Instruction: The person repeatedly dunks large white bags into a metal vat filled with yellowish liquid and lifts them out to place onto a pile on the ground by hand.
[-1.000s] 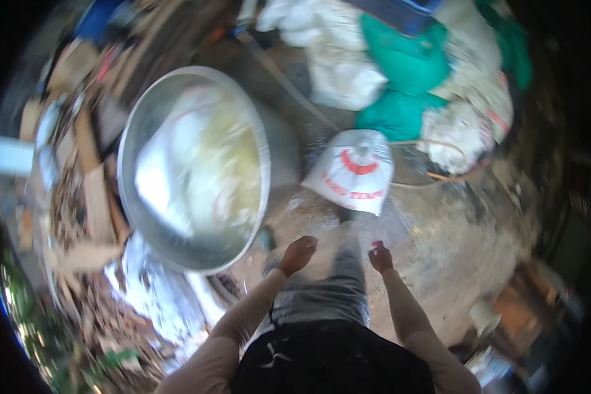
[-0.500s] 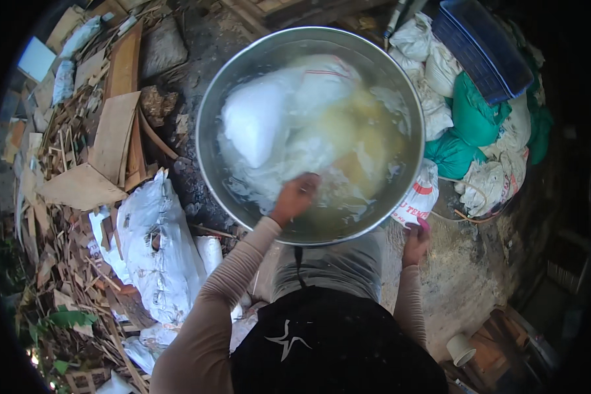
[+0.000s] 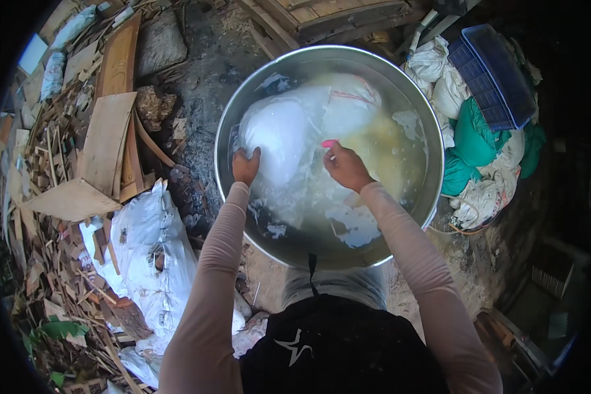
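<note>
Scrap wood surrounds a big round metal basin (image 3: 421,125); left hand (image 3: 245,165) and right hand (image 3: 345,167) grip the soaked white sack (image 3: 289,134), pressing it underwater.

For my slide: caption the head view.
Both hands, left hand and right hand, press a white sack in a water-filled metal basin.

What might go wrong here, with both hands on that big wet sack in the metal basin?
The left hand and right hand press on a swollen white sack in cloudy water; it may slip from wet fingers and splash water out. The wide metal basin sits close to the person's legs, so leaning in might tip it. Wood scraps nearby could trip a backward step.
</note>
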Motion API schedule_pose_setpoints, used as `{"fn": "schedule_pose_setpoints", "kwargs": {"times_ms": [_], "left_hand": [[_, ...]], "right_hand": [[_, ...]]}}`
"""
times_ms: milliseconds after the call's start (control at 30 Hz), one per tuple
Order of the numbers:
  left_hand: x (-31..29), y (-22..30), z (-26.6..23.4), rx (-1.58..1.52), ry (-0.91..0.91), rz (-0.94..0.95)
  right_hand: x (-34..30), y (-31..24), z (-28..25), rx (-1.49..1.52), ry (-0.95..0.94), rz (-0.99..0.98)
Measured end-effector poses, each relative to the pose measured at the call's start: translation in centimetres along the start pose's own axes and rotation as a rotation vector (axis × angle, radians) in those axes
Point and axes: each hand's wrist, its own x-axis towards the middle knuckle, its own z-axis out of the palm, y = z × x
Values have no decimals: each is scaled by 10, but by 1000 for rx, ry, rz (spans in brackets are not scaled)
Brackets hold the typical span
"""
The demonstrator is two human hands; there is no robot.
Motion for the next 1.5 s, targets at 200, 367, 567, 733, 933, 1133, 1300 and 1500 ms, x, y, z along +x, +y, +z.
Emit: {"fn": "schedule_pose_setpoints", "kwargs": {"times_ms": [200, 367, 567, 733, 933, 1133, 1300, 1500], "left_hand": [[14, 24, 42, 18, 173, -210], [45, 12, 38, 26, 118, -510], [37, 25, 47, -95, 190, -488], [29, 12, 46, -10, 137, -468], [22, 10, 40, -64, 65, -400], [6, 12, 26, -224, 110, -430], [-15, 12, 28, -375, 173, -216], [-44, 29, 32, -282, 209, -15]], "right_hand": [[97, 23, 48, -207, -181, -132], [208, 31, 83, -364, -186, -204], [300, 71, 80, -623, -358, -33], [303, 102, 86, -601, -351, 133], [292, 104, 74, -639, -231, 140], [235, 88, 58, -579, -21, 87], [169, 94, 31, -583, 37, 121], [77, 107, 13, -545, 202, 172]]}}
